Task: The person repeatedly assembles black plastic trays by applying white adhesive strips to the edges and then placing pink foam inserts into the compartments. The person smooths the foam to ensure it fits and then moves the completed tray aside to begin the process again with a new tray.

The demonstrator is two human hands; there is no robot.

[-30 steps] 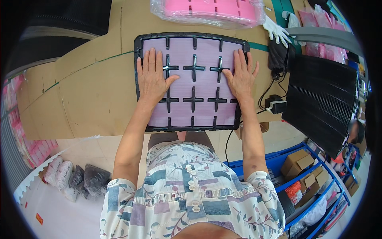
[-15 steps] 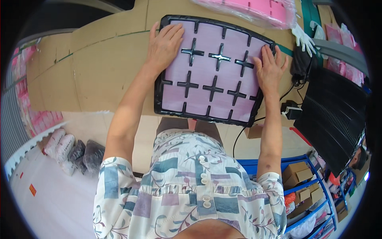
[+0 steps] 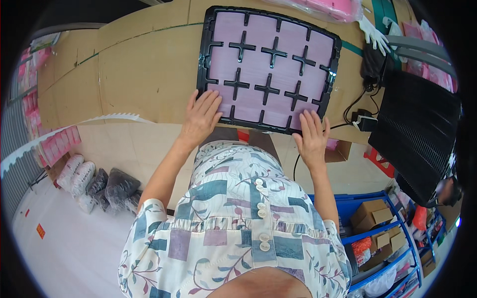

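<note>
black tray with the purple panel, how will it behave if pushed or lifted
The black tray probably feels fairly stiff: its rim and cross-shaped ribs look moulded. It seems unlikely to roll, given its broad, flat shape. Its shiny ribs may be slippery.

glossy black plastic lattice tray (image 3: 202,59) between left hand (image 3: 198,121) and right hand (image 3: 312,144), smooth lilac sheet (image 3: 256,68) within, matt cardboard (image 3: 144,74) beneath, shiny plastic wrap (image 3: 343,14) beyond
</note>
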